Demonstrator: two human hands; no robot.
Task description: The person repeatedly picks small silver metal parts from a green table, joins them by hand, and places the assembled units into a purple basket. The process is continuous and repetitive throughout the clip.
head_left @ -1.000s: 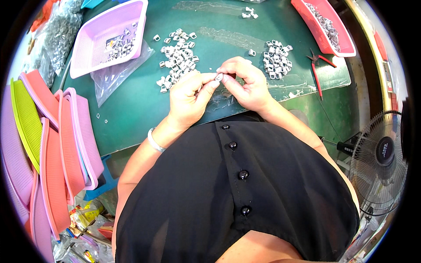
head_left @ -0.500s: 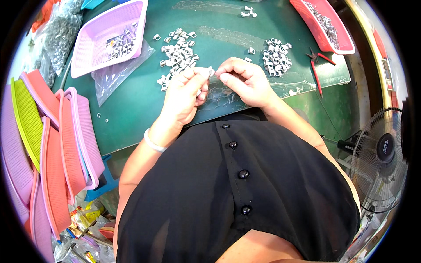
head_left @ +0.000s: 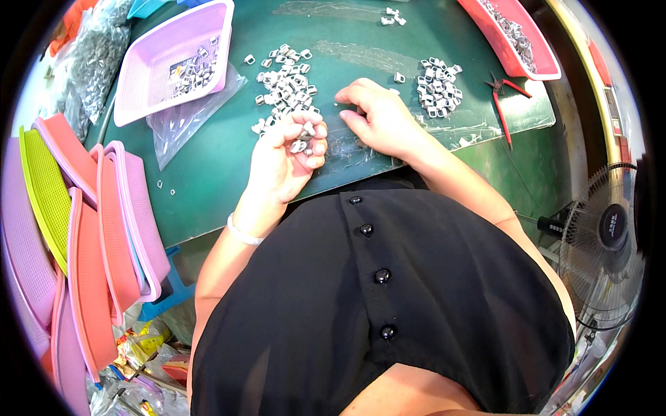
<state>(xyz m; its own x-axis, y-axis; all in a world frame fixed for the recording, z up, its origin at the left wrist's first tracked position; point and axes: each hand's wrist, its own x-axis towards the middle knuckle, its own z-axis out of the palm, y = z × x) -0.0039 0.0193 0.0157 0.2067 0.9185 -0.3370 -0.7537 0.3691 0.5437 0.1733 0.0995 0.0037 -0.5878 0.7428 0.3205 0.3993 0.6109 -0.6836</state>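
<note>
My left hand (head_left: 269, 166) is turned palm up at the table's near edge, its fingers curled round several small silver metal buckles (head_left: 300, 146). To its right, my right hand (head_left: 387, 123) hovers low over the green table (head_left: 361, 31), thumb and forefinger apart with no piece visible between them; its other fingers are bent under and partly hidden. A loose pile of buckles (head_left: 284, 84) lies just beyond my left hand. Another, tighter pile (head_left: 439, 90) sits right of my right hand, with a single buckle (head_left: 399, 78) between the piles.
A lilac basket (head_left: 142, 73) holding some buckles rests on a clear plastic bag (head_left: 182, 125) at left. At far right stand a red basket (head_left: 496, 54) of metal parts and red-handled nippers (head_left: 501, 111). Stacked baskets (head_left: 90, 270) crowd the left; a fan (head_left: 603, 243) is at right.
My hands have moved apart from where their fingertips met at a small piece. The left has rolled palm up, showing buckles in it; the right has shifted slightly away toward the table.
</note>
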